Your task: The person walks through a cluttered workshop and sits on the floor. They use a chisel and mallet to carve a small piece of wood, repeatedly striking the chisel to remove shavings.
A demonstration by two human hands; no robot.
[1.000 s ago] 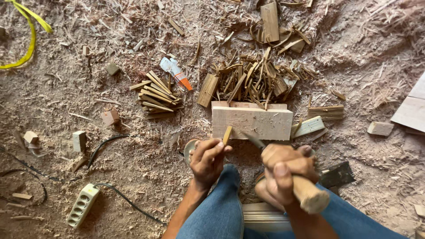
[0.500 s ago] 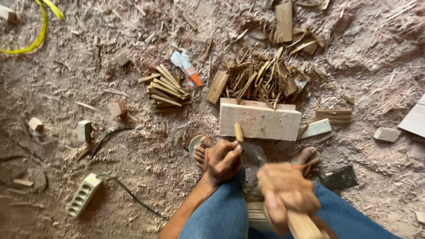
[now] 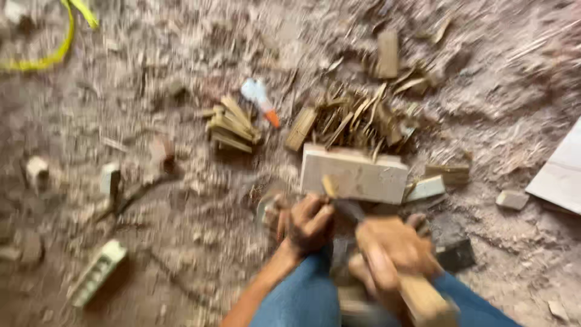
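The head view is blurred by motion. My left hand [image 3: 310, 223] grips a short wooden stick [image 3: 330, 186] that stands upright against the near side of a pale rectangular block [image 3: 357, 175]. My right hand [image 3: 387, 254] is closed around the thick wooden handle [image 3: 423, 300] of a bladed tool, whose dark metal blade [image 3: 350, 210] reaches toward the stick. Both hands sit above my knees in blue jeans [image 3: 302, 297], just in front of the block.
Bundles of split wood sticks [image 3: 233, 127] and a loose heap of splints [image 3: 363, 115] lie beyond the block on sawdust-covered ground. An orange-tipped tube [image 3: 260, 100], small wood offcuts [image 3: 511, 198], a yellow cord [image 3: 48, 36], a pale board [image 3: 560, 172] and a ribbed plastic piece [image 3: 97, 272] lie around.
The view has shifted and blurred. My right hand with the tool handle has moved up and forward toward the stick; my left hand stays on the stick at the block.
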